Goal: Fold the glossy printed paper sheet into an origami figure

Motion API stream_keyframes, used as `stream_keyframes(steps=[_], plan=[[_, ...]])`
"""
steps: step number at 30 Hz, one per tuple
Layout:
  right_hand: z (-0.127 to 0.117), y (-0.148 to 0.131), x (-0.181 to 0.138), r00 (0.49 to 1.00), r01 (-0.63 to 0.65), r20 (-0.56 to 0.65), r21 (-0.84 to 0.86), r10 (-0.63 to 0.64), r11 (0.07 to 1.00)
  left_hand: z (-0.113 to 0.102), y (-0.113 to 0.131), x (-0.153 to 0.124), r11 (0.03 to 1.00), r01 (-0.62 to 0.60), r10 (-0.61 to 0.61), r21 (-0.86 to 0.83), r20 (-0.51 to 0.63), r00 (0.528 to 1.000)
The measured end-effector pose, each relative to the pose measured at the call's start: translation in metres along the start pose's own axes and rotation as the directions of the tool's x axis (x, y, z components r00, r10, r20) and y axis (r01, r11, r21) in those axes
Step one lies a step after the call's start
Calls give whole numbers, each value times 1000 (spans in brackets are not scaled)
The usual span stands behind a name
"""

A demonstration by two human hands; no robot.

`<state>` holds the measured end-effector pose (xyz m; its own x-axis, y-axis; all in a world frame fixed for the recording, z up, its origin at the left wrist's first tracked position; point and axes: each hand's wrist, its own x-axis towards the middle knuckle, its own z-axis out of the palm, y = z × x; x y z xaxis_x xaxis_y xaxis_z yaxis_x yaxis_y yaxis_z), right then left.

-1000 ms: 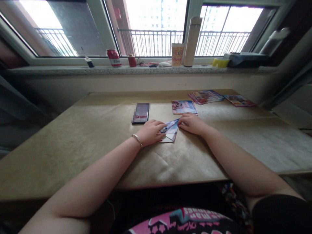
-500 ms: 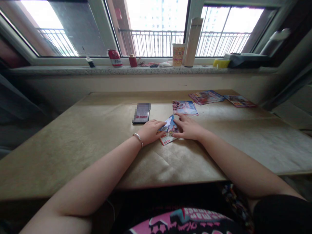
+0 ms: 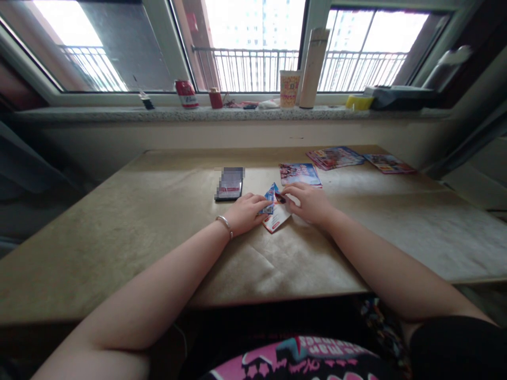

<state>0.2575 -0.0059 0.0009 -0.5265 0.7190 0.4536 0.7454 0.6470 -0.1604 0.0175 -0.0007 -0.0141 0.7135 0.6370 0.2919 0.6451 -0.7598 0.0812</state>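
A printed paper sheet point(image 3: 278, 219), partly folded, lies on the table between my two hands. Blue printing shows on its upper flap, and white with small red marks on the part toward me. My left hand point(image 3: 250, 210), with a silver bracelet at the wrist, grips the sheet's left side between thumb and fingers. On the right side, my right hand point(image 3: 307, 201) pinches a raised flap with thumb and forefinger. Just beyond that hand lies a small stack of printed sheets point(image 3: 300, 174). A dark phone point(image 3: 230, 184) rests beyond my left hand.
More printed sheets point(image 3: 335, 157) and a further pile point(image 3: 390, 163) lie at the table's far right. On the windowsill point(image 3: 245, 114) behind stand a red can point(image 3: 186, 95), a patterned paper cup point(image 3: 290, 88), a tall cylinder point(image 3: 315, 68) and a yellow object point(image 3: 359, 103).
My right hand has lifted the right flap of the sheet, baring more of the white side. Its fingers have drawn together from a flatter spread. My left hand has barely moved.
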Motion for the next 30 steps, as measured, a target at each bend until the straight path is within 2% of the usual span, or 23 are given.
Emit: stream_keyframes(steps=[2,5,10,13,20,25,30], plan=[[0,2,0,998,-31,-49,4,31,1000,0,0,0,1000,-10,10,11,2,1000],[2,10,0,997,1,-72,-9,-2,1000,1,0,-1,1000,-10,10,28,2,1000],[10,21,-1,1000,16,11,-42,-16,999,1,-2,-1,999,-13,13,41,-9,1000],[15,25,-1,999,-1,52,-16,2,1000,2,-2,-1,998,-46,47,44,-29,998],[18,29,1,994,42,95,57,-47,997,3,1,0,992,-112,113,51,-30,993],[18,31,2,991,28,125,89,-39,996,-3,6,1,996,-38,41,75,-31,999],[17,33,2,989,43,139,99,-57,994,-11,10,0,993,87,-79,81,-91,993]])
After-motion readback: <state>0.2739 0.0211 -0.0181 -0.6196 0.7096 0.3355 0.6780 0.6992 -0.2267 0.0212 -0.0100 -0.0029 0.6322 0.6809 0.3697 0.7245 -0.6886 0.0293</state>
